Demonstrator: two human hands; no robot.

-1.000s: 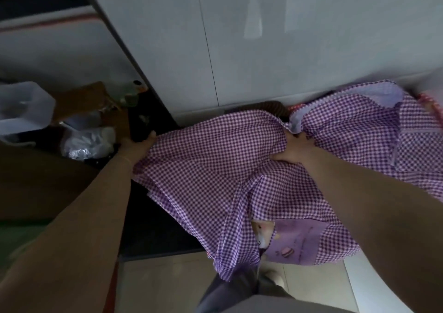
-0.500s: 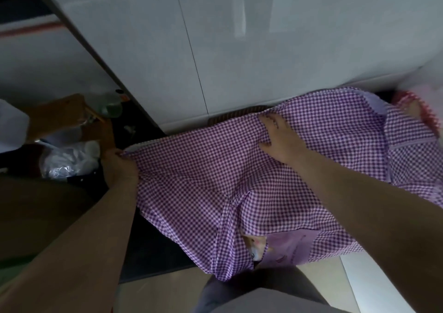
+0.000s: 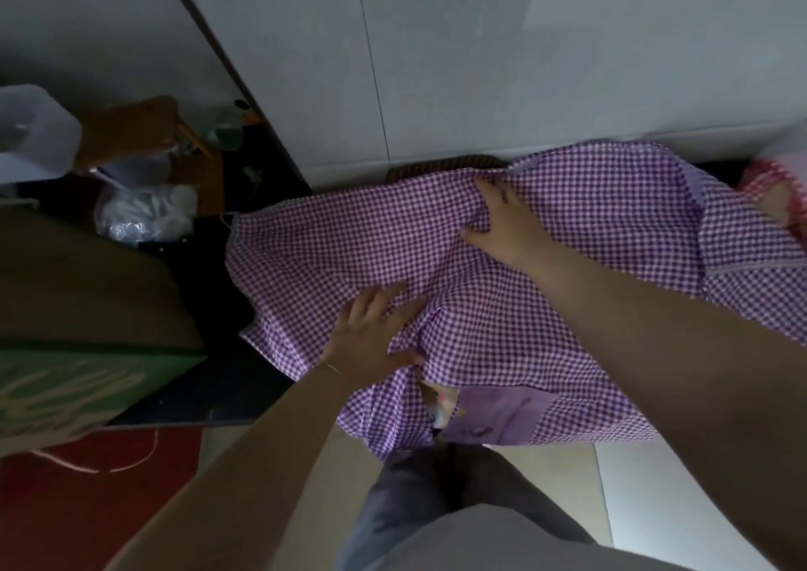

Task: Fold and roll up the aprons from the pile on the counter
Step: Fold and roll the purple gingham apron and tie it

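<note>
A purple-and-white checked apron lies spread over the dark counter, its front part with a plain purple pocket hanging over the counter's edge. My left hand lies flat on the cloth near its front left, fingers spread. My right hand presses flat on the cloth near the back wall, fingers straight. A red checked cloth shows at the far right, partly under the purple apron.
White wall tiles stand just behind the apron. At the left are a crumpled clear plastic bag, brown cardboard, a white container and a green box. My trousers are below.
My left hand has let go of the apron's left edge and moved right onto the cloth's middle. My right hand stays flat on the cloth near the wall. The camera has shifted.
</note>
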